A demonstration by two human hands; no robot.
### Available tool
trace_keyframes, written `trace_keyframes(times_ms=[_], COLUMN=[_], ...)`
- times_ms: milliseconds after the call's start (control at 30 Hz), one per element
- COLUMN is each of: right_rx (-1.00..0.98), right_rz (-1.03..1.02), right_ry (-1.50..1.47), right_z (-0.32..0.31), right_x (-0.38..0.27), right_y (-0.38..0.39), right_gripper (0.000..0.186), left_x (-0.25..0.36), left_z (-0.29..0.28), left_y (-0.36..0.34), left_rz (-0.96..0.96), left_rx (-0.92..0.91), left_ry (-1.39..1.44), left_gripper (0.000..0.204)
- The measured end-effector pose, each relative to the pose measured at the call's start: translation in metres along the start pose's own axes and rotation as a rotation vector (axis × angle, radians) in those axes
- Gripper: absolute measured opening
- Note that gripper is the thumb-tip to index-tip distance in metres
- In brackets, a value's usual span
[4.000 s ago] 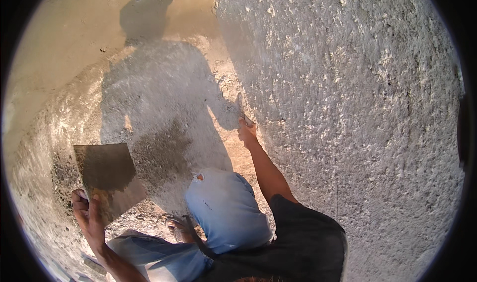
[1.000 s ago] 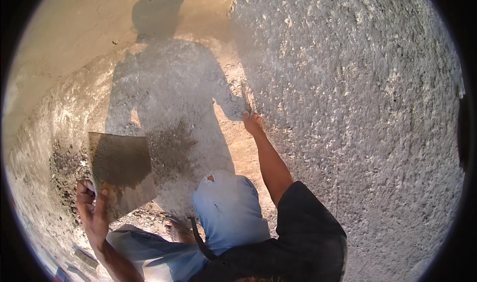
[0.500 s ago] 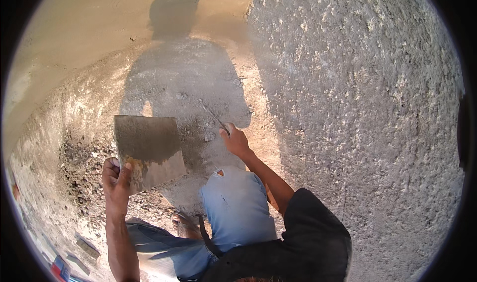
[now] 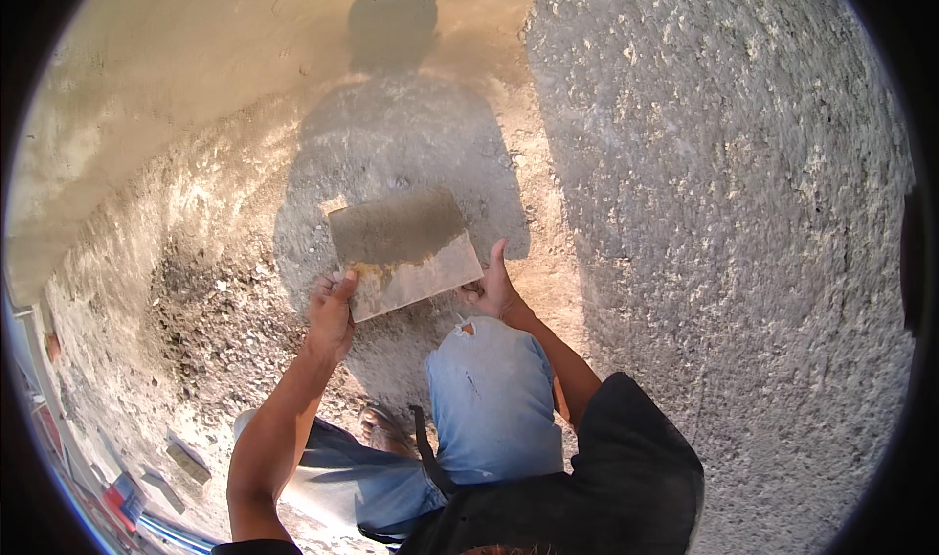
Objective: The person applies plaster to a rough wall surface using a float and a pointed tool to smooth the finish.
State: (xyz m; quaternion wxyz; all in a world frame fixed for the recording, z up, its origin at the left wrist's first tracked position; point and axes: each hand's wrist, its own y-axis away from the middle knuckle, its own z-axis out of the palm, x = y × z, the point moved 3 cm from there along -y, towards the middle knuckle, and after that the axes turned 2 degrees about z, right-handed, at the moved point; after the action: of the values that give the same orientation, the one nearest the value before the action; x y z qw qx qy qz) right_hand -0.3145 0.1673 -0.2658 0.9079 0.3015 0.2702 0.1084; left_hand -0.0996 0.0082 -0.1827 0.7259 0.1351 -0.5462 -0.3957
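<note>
A flat board with wet grey-brown material over its upper part is in front of me above my knee. My left hand grips its lower left side. My right hand is at its right edge with thumb raised and fingers curled; what they hold is hidden at the board. Around the board are a gritty surface in my shadow and, higher up, a smooth damp tan area.
A rough speckled grey surface fills the right side, with a pale sandy strip along it. My bent knee is below the board. At the lower left lie small blocks and a red-and-blue object.
The board and my left hand have moved right and up toward the middle. My right hand has come down to the board's edge; the thin tool seen in it is out of sight.
</note>
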Motion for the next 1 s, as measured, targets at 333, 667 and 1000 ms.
trace_keyframes(times_ms=[333,667,1000], right_rx=[0.21,-0.01,0.162], right_rz=[-0.197,0.052,-0.044], right_ry=[0.349,-0.087,0.174], right_z=[0.015,0.015,0.015], right_x=[-0.014,-0.012,-0.048], right_y=[-0.001,0.029,0.048], right_gripper=[0.035,0.04,0.044], left_x=[-0.085,-0.1,-0.095], left_z=[0.086,0.092,0.033], left_y=[-0.027,0.0,-0.034], left_rz=[0.053,-0.159,-0.127], left_rx=[0.007,-0.366,0.085], left_ry=[-0.021,0.431,0.354], left_gripper=[0.016,0.054,0.035])
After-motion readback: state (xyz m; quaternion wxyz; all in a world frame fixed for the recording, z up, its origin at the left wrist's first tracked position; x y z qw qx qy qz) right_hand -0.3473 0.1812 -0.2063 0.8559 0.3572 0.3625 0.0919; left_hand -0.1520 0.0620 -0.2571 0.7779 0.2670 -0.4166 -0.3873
